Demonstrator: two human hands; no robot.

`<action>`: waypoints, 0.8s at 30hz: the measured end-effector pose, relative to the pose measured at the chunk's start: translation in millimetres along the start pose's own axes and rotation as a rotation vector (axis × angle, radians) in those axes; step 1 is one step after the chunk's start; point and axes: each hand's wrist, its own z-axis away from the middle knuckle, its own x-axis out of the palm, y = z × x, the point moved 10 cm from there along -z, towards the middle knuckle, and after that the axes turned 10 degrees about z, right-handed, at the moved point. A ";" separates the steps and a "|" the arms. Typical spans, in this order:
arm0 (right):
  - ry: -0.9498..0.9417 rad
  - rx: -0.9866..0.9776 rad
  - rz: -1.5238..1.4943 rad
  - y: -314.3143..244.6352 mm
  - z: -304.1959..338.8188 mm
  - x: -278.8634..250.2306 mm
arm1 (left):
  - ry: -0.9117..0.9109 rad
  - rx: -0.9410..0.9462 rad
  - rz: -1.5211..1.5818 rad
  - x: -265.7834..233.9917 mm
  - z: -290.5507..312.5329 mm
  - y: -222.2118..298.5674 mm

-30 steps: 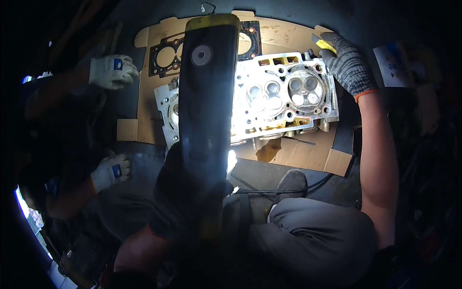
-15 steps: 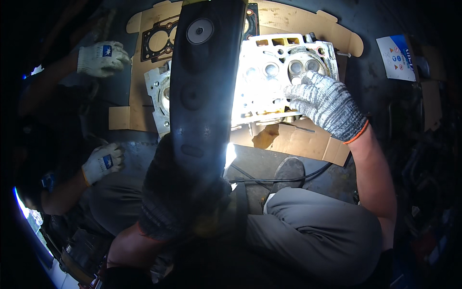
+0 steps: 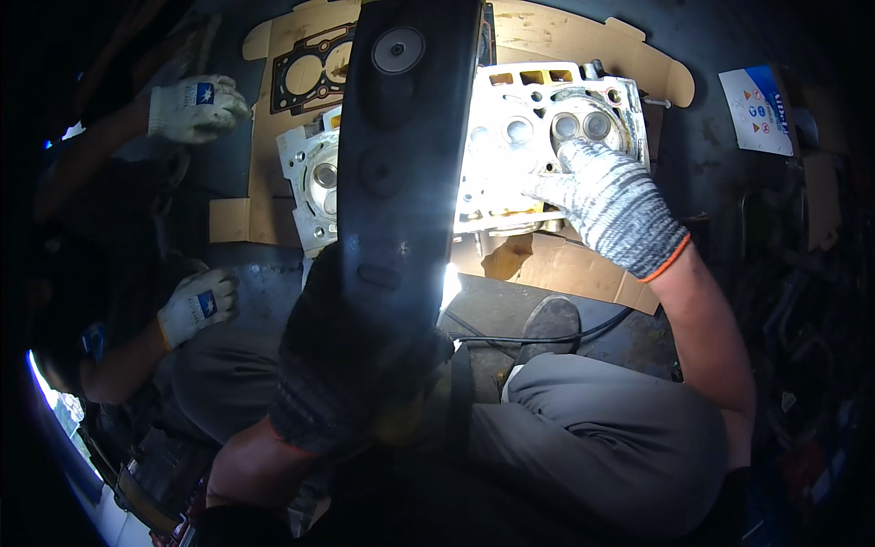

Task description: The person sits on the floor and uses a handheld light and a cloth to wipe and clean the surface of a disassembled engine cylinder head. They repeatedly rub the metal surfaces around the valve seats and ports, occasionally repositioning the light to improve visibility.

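Here's the dark floor [image 3: 629, 342], the biggest thing in view, and on it a flattened cardboard sheet [image 3: 588, 271] reaching out on every side of the metal block. Nearer the person than the block, grey trousers [image 3: 602, 438] fold over a bent knee. And there's the metal block [image 3: 602, 210] itself, lying flat on the cardboard, its face glaring white in the light, its middle cut off from sight!

Cutting across it is a long dark lamp [image 3: 406, 182], above the block and nearer to us. The left hand [image 3: 337, 374], in a dark knit glove on the block's near side, has its grip closed round the lamp's lower end. Over to the right hand [image 3: 624, 205], striped glove, orange cuff: it's at the block's right part, thumb and finger spread over the face, the grip pinching nothing that shows.

Beyond the block sits a flat gasket [image 3: 314, 68], partly behind the lamp. Right of the block, a white-and-blue packet [image 3: 755, 109]. Left of it, a co-worker's two white gloves [image 3: 196, 109], fingers loosely curled. On the block's near side come a shoe [image 3: 552, 321], a black cable [image 3: 592, 343], then a brown stain [image 3: 509, 259] on the cardboard. Smallest, round discs [image 3: 566, 126] in the block's right-hand hollow, just beside the right fingertips.
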 end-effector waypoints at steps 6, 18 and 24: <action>0.061 -0.022 -0.002 -1.3 -3.1 -10.3 | -0.052 0.020 -0.020 9.2 -7.0 2.4; 0.065 -0.024 0.023 18.3 9.1 -5.5 | 0.053 0.076 -0.051 -6.8 -9.2 21.7; -0.074 -0.016 -0.084 3.9 17.5 -14.7 | -0.022 0.054 -0.028 -1.1 -5.7 13.3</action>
